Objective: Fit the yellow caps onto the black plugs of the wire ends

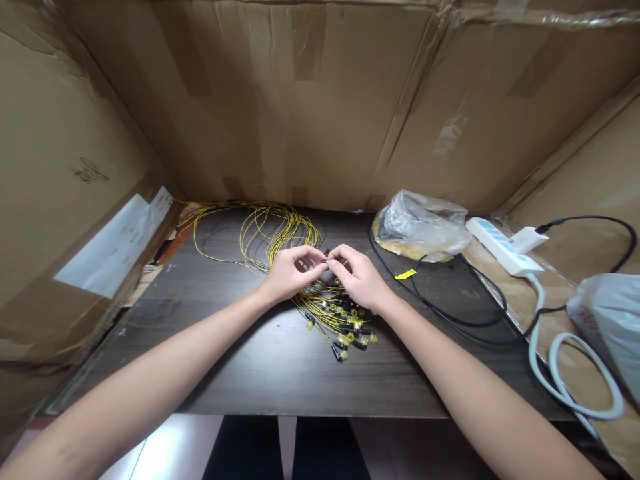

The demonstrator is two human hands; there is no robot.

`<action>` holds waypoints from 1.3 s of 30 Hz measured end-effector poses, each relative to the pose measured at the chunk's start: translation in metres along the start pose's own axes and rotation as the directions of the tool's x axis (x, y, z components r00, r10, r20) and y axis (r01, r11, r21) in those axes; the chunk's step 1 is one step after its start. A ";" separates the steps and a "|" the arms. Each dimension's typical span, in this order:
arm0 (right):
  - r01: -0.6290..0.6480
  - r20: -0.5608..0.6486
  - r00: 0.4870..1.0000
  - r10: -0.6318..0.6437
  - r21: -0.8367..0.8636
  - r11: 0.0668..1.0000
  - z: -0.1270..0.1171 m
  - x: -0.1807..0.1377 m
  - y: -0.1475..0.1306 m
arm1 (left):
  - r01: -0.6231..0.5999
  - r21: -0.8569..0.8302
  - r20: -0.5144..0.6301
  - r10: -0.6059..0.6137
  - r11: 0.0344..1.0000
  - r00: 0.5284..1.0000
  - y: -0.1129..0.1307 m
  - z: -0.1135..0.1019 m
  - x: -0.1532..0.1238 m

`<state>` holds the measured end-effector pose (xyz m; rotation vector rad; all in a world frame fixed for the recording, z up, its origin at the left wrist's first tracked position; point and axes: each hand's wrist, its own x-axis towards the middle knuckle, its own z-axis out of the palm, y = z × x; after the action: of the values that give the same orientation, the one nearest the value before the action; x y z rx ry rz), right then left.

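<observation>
My left hand [293,272] and my right hand [356,275] meet over the middle of the dark wooden table [240,373]. Thumb and forefinger of each are pinched together around one small dark piece, mostly hidden by the fingertips; it looks like the end of a cable. Beneath and just in front of the hands lies a bunch of thin yellow and black cables with black ends and clear yellow pieces [345,341] on them. Behind my left hand, the long yellow wires [280,230] spread in loose loops toward the back left.
Cardboard walls [320,100] enclose the table at the back and sides. At the back right sits a clear plastic bag [423,223] beside a black cable [450,323] with a yellow tag [405,275]. A white power strip [503,247] and a white bag [613,327] lie farther right.
</observation>
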<state>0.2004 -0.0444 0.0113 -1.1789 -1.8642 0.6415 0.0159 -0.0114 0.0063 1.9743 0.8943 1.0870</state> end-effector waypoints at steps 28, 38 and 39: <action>-0.036 0.003 0.999 0.036 0.019 0.999 0.001 0.001 0.001 | -0.003 0.027 -0.007 0.003 1.000 1.000 -0.002 0.000 0.000; -0.059 0.045 0.997 0.058 0.026 0.998 0.002 0.001 0.002 | -0.015 0.050 -0.017 0.016 0.999 1.000 0.001 0.000 0.000; -0.053 0.028 0.998 0.052 0.021 0.998 0.002 0.001 0.002 | -0.011 0.049 -0.020 0.012 0.999 1.000 0.001 0.000 0.000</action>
<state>0.1992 -0.0424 0.0089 -1.2136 -1.8499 0.7093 0.0165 -0.0120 0.0070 2.0142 0.9292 1.1031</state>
